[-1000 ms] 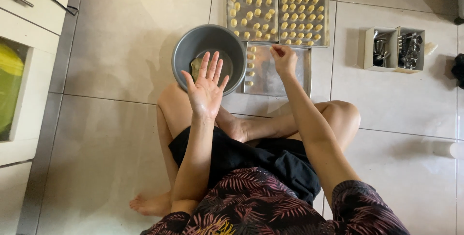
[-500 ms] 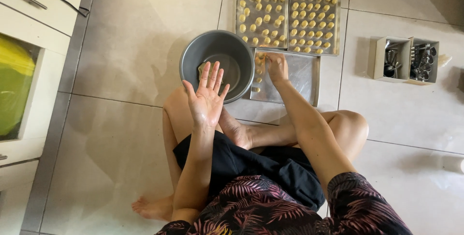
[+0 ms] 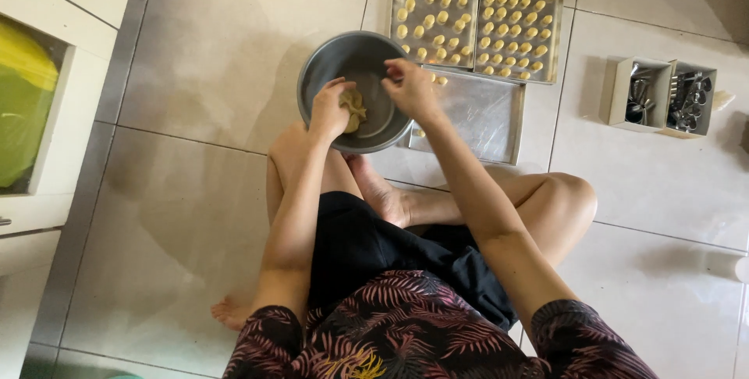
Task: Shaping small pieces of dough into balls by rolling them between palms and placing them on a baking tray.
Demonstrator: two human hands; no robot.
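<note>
A grey metal bowl is set on the tiled floor right at the knees of the seated person, so both arms drop straight into it. A lump of yellow dough lies inside, toward the near wall of the bowl. The left hand is curled over the rim with fingers bent onto the dough — touching it, gripping loosely, not spread. The right hand is held over the bowl's far-right edge, fingertips pinched together; whether a small bit of dough is pinched between them cannot be told.

Three trays are laid just beyond the bowl, within reach: two filled trays side by side carrying rows of small yellow dough balls, and a nearer flat tray, mostly bare, with a few pieces at its far edge. Well apart to the right, two small white boxes hold metal pieces. A white cabinet stands at left.
</note>
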